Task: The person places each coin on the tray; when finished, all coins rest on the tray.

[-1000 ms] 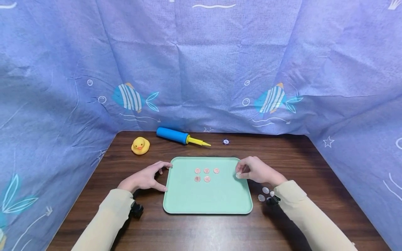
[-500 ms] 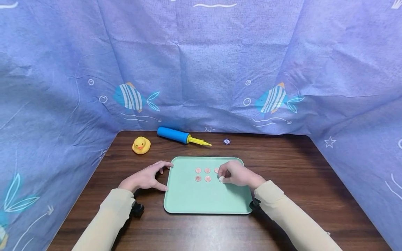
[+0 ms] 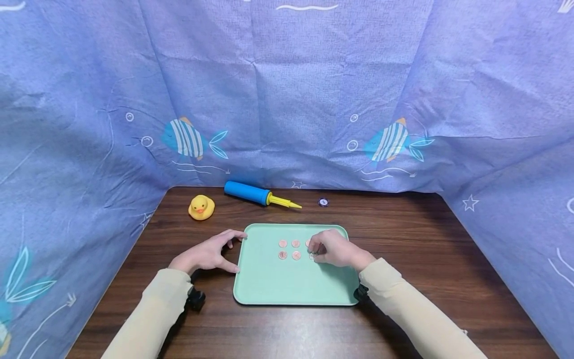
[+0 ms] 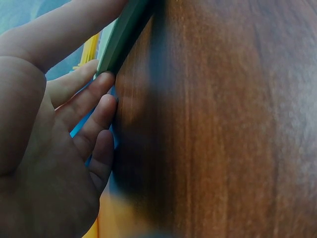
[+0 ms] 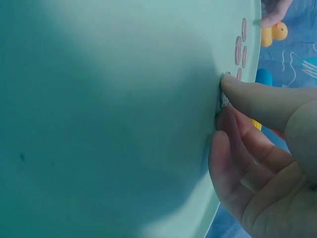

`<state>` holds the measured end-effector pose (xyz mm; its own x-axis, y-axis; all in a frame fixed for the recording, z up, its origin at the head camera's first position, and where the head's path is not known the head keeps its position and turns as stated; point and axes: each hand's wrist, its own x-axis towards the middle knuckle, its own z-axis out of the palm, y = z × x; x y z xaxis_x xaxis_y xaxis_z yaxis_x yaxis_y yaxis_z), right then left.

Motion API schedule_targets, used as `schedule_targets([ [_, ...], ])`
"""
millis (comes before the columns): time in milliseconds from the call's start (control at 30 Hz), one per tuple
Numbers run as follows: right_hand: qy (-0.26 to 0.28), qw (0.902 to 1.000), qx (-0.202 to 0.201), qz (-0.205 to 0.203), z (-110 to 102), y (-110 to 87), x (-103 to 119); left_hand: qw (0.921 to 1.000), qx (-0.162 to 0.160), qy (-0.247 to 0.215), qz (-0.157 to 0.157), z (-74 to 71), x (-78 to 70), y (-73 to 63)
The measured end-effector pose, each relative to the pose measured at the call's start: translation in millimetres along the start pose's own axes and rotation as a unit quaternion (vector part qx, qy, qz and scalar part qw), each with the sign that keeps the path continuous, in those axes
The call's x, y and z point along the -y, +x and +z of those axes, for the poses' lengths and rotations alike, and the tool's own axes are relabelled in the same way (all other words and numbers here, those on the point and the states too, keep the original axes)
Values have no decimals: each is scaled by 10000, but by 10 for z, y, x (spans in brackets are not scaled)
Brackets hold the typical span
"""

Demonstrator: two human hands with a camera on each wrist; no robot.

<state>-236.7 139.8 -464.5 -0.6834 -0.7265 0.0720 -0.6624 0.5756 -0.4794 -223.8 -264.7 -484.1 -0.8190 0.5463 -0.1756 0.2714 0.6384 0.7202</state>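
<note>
In the head view a pale green tray (image 3: 287,291) lies on the dark wooden table. Several copper-coloured coins (image 3: 282,255) are laid out on it in two rows, the far row's right-hand one partly behind fingers. My right hand (image 3: 336,248) pinches a silver coin (image 3: 312,256) between thumb and fingertips, close to the tray surface at the right of the near row. The right wrist view shows that silver coin (image 5: 225,96) tilted on edge under the thumb. With thumb and fingers spread apart, my left hand (image 3: 208,253) touches the tray's left rim; its fingertips (image 4: 105,78) meet the rim's outer side.
Beyond the tray are a yellow rubber duck (image 3: 201,207), a blue and yellow balloon pump (image 3: 248,193) and a dark round chip (image 3: 323,202). A blue fish-print cloth (image 3: 296,99) hangs behind and at both sides of the table. My right forearm (image 3: 417,304) crosses the tray's right side.
My right hand has moved left over the tray with the silver coin, to the end of the near row. Loose silver coins right of the tray are now hidden. My left hand stays put.
</note>
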Motion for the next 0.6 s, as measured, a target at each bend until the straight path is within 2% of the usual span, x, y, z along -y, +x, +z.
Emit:
schedule_targets([
  [600, 225, 9995, 156, 139, -14, 44, 49, 10000, -3, 9, 29, 1, -3, -3],
])
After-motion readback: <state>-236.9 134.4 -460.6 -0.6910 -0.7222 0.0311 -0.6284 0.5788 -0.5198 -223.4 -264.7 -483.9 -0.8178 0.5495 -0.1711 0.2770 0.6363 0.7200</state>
